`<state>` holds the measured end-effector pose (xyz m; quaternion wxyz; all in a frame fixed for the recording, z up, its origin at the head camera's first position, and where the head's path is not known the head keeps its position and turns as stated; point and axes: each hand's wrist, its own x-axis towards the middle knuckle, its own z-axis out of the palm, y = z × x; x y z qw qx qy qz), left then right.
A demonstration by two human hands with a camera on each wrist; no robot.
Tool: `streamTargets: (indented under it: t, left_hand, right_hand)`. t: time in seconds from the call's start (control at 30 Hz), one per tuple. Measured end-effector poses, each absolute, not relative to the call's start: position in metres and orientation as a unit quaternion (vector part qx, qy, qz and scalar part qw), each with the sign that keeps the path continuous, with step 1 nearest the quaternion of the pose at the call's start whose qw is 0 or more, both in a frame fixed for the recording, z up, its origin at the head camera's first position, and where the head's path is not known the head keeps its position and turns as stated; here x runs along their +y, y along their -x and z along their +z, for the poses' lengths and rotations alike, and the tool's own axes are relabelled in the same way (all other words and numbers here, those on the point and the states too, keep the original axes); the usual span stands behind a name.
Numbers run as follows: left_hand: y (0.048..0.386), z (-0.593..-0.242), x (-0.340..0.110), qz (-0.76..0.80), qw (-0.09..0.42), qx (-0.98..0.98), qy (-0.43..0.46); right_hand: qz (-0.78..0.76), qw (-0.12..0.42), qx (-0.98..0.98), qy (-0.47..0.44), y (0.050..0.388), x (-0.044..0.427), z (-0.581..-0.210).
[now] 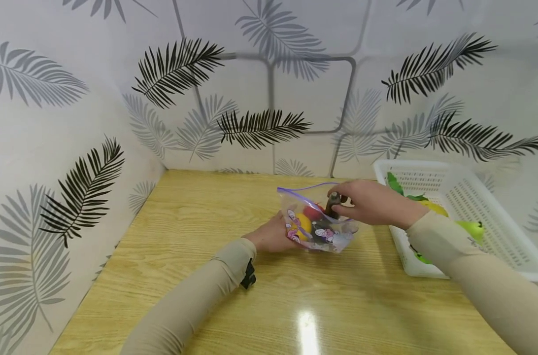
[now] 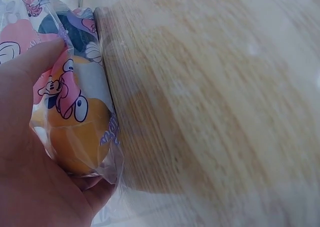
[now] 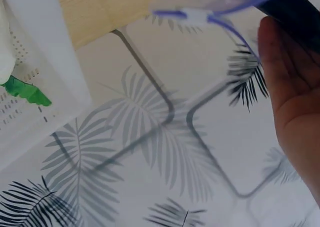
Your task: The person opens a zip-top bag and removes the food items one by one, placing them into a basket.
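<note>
My left hand (image 1: pixel 275 235) grips the side of a clear zip bag (image 1: pixel 340 241) with a purple zip edge and cartoon prints. Through the plastic show an orange fruit (image 2: pixel 80 142), a red fruit (image 1: pixel 313 212) and a dark shape. In the left wrist view the thumb and fingers of the left hand (image 2: pixel 35 137) curl round the bag at the orange fruit. At the bag's mouth, my right hand (image 1: pixel 364 201) pinches a dark eggplant (image 1: pixel 333 206) by its upper end. Its lower part is inside the bag. The right wrist view catches the eggplant (image 3: pixel 295 17) only partly, beside the right hand (image 3: pixel 295 92).
To the right stands a white perforated basket (image 1: pixel 508 217) holding a yellow item (image 1: pixel 435 207), a green pear-like item (image 1: pixel 473 229) and green leaves (image 1: pixel 394 183). My right forearm crosses over its near part. A leaf-patterned wall (image 1: pixel 295 88) rises behind the wooden table (image 1: pixel 198 207).
</note>
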<state>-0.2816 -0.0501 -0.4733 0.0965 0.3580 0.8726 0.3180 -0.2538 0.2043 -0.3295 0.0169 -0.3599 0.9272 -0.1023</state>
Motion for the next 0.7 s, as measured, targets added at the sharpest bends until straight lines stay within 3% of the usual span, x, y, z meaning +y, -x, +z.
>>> streamTargets:
  t: [0.13, 0.33, 0.5, 0.6, 0.7]
  left_hand:
    - [0.281, -0.473, -0.049, 0.353, 0.098, 0.853, -0.371]
    - [0.282, -0.475, -0.048, 0.357, 0.082, 0.845, -0.391]
    - [0.283, -0.475, -0.048, 0.380, 0.084, 0.822, -0.417]
    - [0.282, -0.475, -0.048, 0.368, 0.083, 0.830, -0.410]
    - [0.280, -0.473, -0.048, 0.363, 0.088, 0.838, -0.398]
  right_hand:
    - [-0.172, -0.018, 0.926, 0.336, 0.238, 0.225, -0.311]
    - [-0.214, -0.142, 0.904, 0.342, 0.220, 0.266, -0.291]
    - [-0.250, -0.226, 0.908, 0.248, 0.202, 0.300, -0.284]
    - [-0.255, -0.254, 0.911, 0.201, 0.197, 0.317, -0.286]
    - [-0.219, -0.241, 0.927, 0.185, 0.201, 0.333, -0.297]
